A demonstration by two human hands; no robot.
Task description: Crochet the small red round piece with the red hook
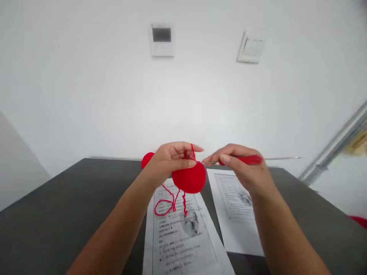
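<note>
Fingers of your left hand (173, 156) clamp the top edge of the red yarn piece (189, 179), a strand of yarn (193, 152) crossing your index finger. Your right hand (239, 162) grips the crochet hook (249, 159) by its red middle, its long axis nearly level, left end pointing at that edge. Rounded side down, the piece is above the left sheet (183, 244); its print and the right sheet's (239, 233) are too blurred to read.
</note>
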